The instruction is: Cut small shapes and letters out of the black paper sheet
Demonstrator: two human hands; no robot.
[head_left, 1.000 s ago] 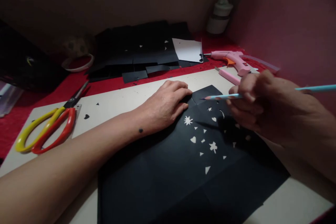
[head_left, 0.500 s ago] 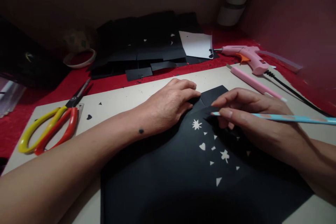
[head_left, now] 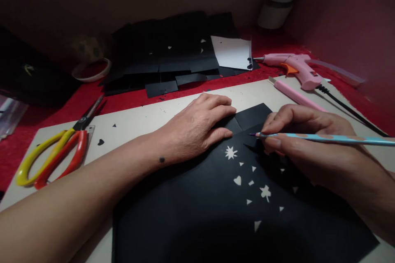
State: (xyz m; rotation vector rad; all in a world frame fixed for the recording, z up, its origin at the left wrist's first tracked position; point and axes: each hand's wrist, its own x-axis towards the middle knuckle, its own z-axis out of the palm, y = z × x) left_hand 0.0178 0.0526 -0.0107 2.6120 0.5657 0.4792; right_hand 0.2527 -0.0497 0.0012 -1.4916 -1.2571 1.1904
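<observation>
Black paper [head_left: 173, 205] lies in front of me, with small shapes cut through it: a many-pointed star [head_left: 231, 153], a heart [head_left: 237, 180], a flower-like shape [head_left: 265, 192] and several triangles. My left hand [head_left: 206, 125] rests flat on its upper left edge, fingers stretched out and holding nothing. Pinched between the fingers and thumb of my right hand [head_left: 305, 148] is a light blue pencil [head_left: 327, 137] with pinkish spots. Its dark tip points left, close over the paper above the star; whether it touches cannot be made out.
Yellow-and-red-handled scissors [head_left: 58, 152] lie on the white board [head_left: 142, 117] at left. A pink craft knife [head_left: 296, 95] and pink glue gun [head_left: 290, 65] with a black cord are at right. Black paper sheets [head_left: 138, 55], a white card [head_left: 233, 52] and a white bottle [head_left: 279, 2] stand behind.
My right hand has lifted slightly off the paper and shifted right with the pencil. A black paper flap it was touching now lies lower. My left thumb has spread out from the fingers.
</observation>
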